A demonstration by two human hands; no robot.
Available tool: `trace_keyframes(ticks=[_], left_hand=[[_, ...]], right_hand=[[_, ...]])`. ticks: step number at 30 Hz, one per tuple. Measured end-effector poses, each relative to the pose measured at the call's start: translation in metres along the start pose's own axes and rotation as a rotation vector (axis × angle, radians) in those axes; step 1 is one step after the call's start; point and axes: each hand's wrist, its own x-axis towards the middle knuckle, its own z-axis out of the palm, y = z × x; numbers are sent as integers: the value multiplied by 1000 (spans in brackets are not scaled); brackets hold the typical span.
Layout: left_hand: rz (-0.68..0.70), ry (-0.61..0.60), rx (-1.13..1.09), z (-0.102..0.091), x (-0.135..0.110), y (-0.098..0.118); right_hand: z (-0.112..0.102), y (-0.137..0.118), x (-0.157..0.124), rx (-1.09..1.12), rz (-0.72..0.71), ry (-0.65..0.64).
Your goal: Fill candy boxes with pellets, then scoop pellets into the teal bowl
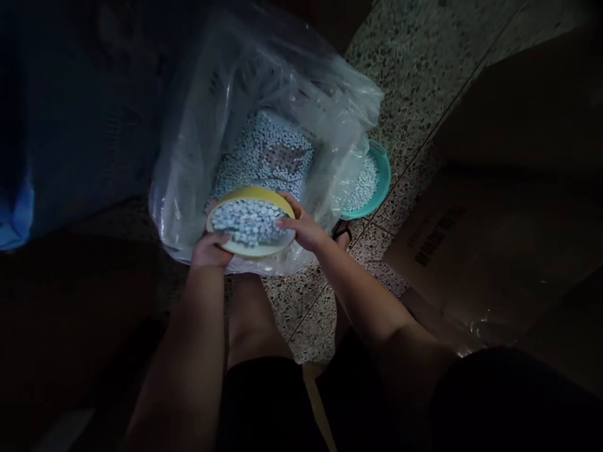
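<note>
Between my two hands is a round yellow-rimmed bowl (254, 252), partly filled with small pale bluish-white pieces (249, 220). My left hand (211, 248) grips its left side, thumb over the rim. On the right side my right hand (301, 225) holds the rim, its thumb reaching inside over the pieces. The bowl is held above a large clear plastic bag (188, 188) whose mouth is spread wide. Inside the bag lie many more of the same pieces (240, 150), with a greyish-brown patch (285, 158) showing among them. The undersides of my fingers are hidden behind the bowl.
A turquoise basin (384, 182) with similar white pieces stands on the speckled floor (405, 94), right of the bag. A cardboard box (471, 245) with dark printing is at the right. A dark blue sack-like thing (85, 125) rises at the left. The room is dim.
</note>
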Motion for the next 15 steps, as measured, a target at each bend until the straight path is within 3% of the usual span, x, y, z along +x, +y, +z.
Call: trace_keyframes(ticks=[9,15], left_hand=[[-106,96,-62,-2,9,-15],[-54,212,-12,1,5,-16]], right_hand=[[-9,0,9,-171,52,28],[-12,18,25,-290,82,61]])
